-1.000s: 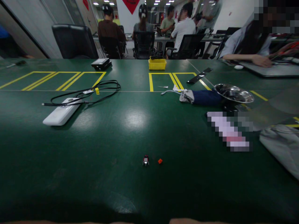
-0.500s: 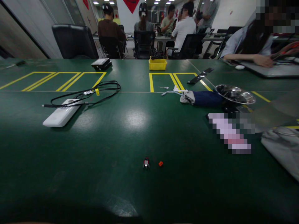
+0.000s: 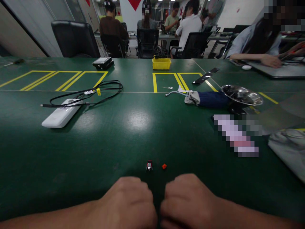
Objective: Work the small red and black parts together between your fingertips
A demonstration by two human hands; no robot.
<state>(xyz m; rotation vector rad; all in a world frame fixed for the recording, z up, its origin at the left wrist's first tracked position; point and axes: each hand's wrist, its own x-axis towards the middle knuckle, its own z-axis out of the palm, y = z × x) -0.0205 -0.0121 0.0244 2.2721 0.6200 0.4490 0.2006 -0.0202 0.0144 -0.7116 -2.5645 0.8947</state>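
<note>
At the bottom of the head view my left hand [image 3: 130, 202] is closed in a fist, knuckles up. My right hand [image 3: 188, 200] makes a like fist beside it, with a narrow gap between the two. No object shows in either; the palms are hidden. Just beyond the left fist sits a tiny red, silver and black toy-like piece [image 3: 149, 165]. To its right lies a small orange block [image 3: 164, 166], a little past the right fist. Neither hand touches these pieces.
On the green table [image 3: 107, 149] lie a white power bank [image 3: 61, 116] with a black cable [image 3: 107, 86], a blue pouch [image 3: 212, 99], a metal bowl [image 3: 243, 94], a pixelated flat object [image 3: 234, 135] and a yellow bin [image 3: 161, 64]. A person's hand [image 3: 270, 60] rests at far right.
Both my hands have come into view from the bottom edge, closed. The two small pieces lie where they were; the view has shifted slightly.
</note>
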